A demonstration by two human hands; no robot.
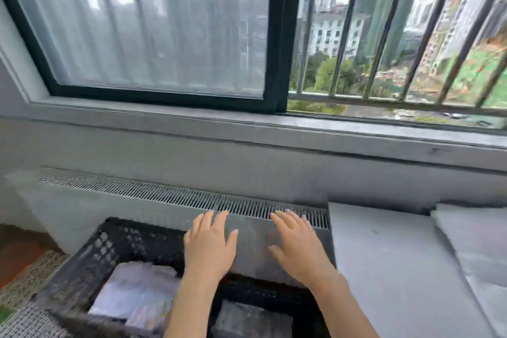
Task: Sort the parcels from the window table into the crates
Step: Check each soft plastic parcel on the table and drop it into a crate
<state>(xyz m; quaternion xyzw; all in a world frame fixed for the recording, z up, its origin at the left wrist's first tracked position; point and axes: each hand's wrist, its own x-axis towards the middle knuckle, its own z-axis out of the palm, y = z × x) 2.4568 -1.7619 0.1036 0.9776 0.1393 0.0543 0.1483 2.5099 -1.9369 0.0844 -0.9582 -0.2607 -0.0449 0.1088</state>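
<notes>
Both hands, left (210,244) and right (297,241), reach forward with fingers spread, holding nothing. Parcels (134,293) lie in the black crate (109,241) below, behind the fingertips

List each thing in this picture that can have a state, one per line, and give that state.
Left hand: open, fingers spread, holding nothing.
Right hand: open, holding nothing.
Black crate: holds parcels.
White parcel: lying in the crate.
Grey parcel: lying in the crate.
Window: slid partly open.
</notes>
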